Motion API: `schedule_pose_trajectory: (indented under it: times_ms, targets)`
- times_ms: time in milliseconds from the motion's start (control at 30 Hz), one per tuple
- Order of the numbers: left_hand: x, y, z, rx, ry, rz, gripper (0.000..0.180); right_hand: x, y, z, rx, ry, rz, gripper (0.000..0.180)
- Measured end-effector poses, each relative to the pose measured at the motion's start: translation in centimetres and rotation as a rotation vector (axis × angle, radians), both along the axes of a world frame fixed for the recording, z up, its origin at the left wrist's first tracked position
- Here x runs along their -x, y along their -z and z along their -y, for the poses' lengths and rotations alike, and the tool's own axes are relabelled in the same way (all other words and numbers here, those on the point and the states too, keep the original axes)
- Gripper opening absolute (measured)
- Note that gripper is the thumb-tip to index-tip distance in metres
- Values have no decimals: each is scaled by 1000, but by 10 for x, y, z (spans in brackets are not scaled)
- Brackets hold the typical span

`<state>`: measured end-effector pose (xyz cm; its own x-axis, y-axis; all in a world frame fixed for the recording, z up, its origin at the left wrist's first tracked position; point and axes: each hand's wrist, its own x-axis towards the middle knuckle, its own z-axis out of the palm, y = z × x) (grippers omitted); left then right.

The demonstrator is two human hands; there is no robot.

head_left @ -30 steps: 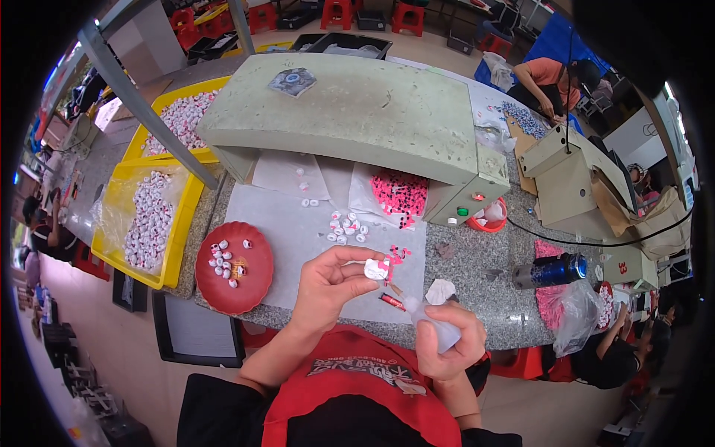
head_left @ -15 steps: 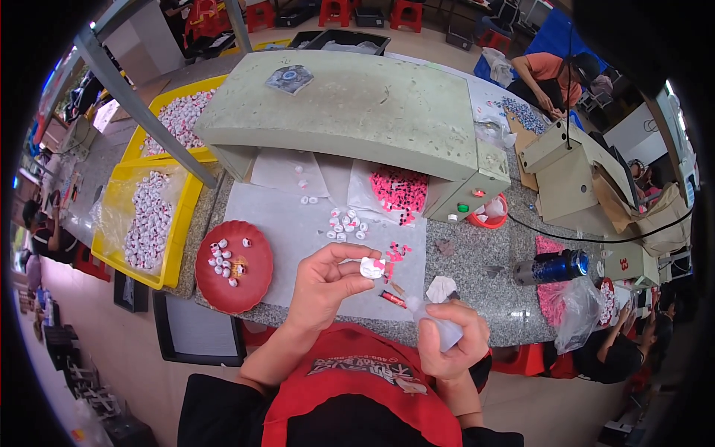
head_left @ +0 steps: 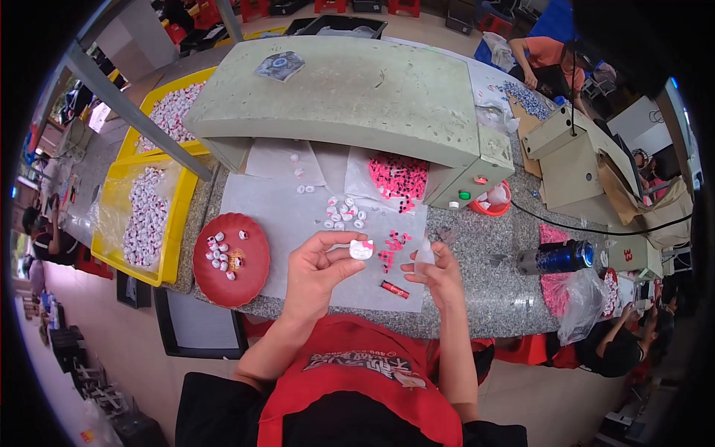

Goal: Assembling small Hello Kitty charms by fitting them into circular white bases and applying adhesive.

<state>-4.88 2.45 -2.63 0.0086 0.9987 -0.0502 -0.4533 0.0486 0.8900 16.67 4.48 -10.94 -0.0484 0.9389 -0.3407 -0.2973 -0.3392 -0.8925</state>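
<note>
In my left hand (head_left: 316,272), thumb and fingers pinch a small white cat-head piece (head_left: 361,249) with a pink bow at its upper corner. My right hand (head_left: 439,277) is over the front of the white sheet, its fingers around a translucent whitish bottle (head_left: 426,257), partly hidden and blurred. Between the hands lie several small pink pieces (head_left: 393,244) and a red tube (head_left: 395,289). Beyond my left hand a group of white cat-head pieces (head_left: 344,214) rests on the white sheet (head_left: 290,223).
A red scalloped plate (head_left: 212,287) with white pieces is at left, beside yellow trays (head_left: 167,257) of more. A pale metal housing (head_left: 335,82) arches over the sheet, with a pink pile (head_left: 398,179) beneath. At right are a blue bottle (head_left: 555,257) and a red bowl (head_left: 488,208).
My right hand has moved away from me with the bottle, from the table's front edge to the sheet. The cat-head piece has shifted slightly left and turned, now showing its bow more plainly.
</note>
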Motion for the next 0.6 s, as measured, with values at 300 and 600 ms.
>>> schedule_pose_trajectory:
  times_ms: [300, 600]
  targets:
    - [-5, 6, -2, 40, 7, -11, 33, 30, 130, 9, -85, -256, 1297, 23]
    - [0, 8, -3, 33, -29, 32, 32, 25, 129, 5, -187, -282, 1169, 25]
